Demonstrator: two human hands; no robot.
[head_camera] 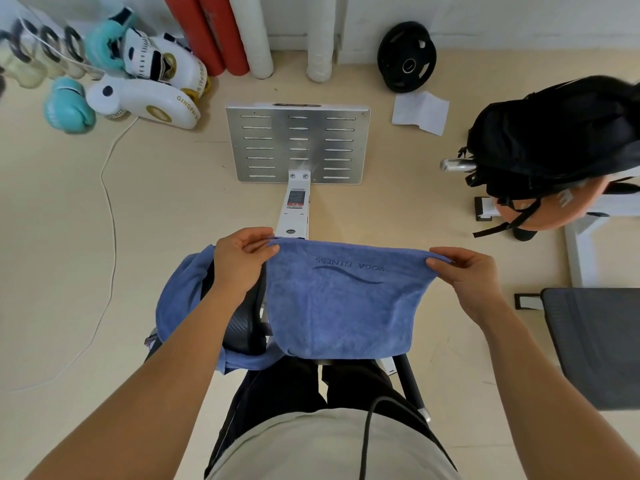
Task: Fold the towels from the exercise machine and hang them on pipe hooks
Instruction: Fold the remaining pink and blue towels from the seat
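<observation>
Left hand (pixel 242 261) and right hand (pixel 464 275) each pinch a top corner of the blue towel (pixel 339 306) | hangs doubled over the exercise machine (pixel 298 202) | uneven pinch may skew the fold | second towel (pixel 180 299) on the seat could slide off

"YOGA FITNESS" on blue towel (pixel 341 306), "GINGPAI" on white pads (pixel 162 102)

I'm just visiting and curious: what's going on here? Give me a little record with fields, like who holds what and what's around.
activity: folding a towel
left hand: pinches the top left corner of the blue towel
right hand: pinches the top right corner
towel state: held up, doubled over, print "YOGA FITNESS" upside down to the camera
second towel: blue, draped over the machine's black pad
machine: metal footplate ahead on the floor
nearby: boxing gloves, weight plate, black backpack
</observation>
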